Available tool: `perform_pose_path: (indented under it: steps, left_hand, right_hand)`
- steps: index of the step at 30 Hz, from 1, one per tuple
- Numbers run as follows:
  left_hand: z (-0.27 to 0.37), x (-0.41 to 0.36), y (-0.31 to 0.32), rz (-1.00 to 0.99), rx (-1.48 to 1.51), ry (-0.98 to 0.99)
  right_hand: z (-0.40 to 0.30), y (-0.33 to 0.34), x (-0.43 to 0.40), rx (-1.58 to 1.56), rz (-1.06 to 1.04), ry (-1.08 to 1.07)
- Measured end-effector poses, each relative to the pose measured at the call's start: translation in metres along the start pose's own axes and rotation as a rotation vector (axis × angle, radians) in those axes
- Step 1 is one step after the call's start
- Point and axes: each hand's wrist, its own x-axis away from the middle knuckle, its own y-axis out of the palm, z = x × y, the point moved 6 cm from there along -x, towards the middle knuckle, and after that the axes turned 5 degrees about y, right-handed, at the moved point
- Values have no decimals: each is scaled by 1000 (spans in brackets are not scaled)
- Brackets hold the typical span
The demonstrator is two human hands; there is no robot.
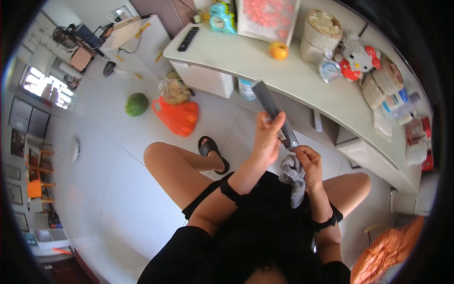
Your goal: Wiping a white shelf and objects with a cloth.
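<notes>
My left hand (268, 138) is closed around the middle of a long dark flat object in clear plastic wrapping (266, 98), held at a slant before me; I cannot tell what it is. At the object's lower end, the fingers of my right hand (311, 164) pinch the wrapping. A bunched grey cloth (294, 174) hangs beside my right hand, above my lap; whether that hand also grips it is not clear. Both wrists wear black bands.
A long pale cabinet (227, 58) curves ahead, bearing a remote control (188, 39), a yellow-orange fruit (278, 50), a dinosaur clock (222, 19), woven baskets (321, 35) and a plush toy (358, 58). A watermelon (136, 104) and a red plastic bag (178, 115) lie on the floor.
</notes>
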Motion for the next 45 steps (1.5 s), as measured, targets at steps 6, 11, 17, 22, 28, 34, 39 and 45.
perform_pose_path:
  steps: [6,11,17,22,28,34,39,45]
  left_hand:
    - [-13,-8,-12,10,-62,-61]
    - [-65,-34,-46,-40,-179,-250]
    - [-99,-70,-95,114,-745,-341]
    - [57,-140,-129,110,-866,804]
    - [238,-239,-129,489,-1649,955]
    - [266,-309,-156,560,-1934,859]
    - [265,-332,-158,635,-2167,491]
    - [278,-333,-135,633,-2126,498]
  right_hand:
    - [9,3,-6,-19,7,-88]
    - [29,3,-38,382,-6,43]
    - [48,-21,-68,300,126,270]
    - [98,-55,-128,666,277,228]
    - [125,-74,-190,745,450,267]
    - [124,-69,-230,1190,513,355]
    - [153,-64,-284,1146,658,173]
    - [182,-70,-302,690,491,164]
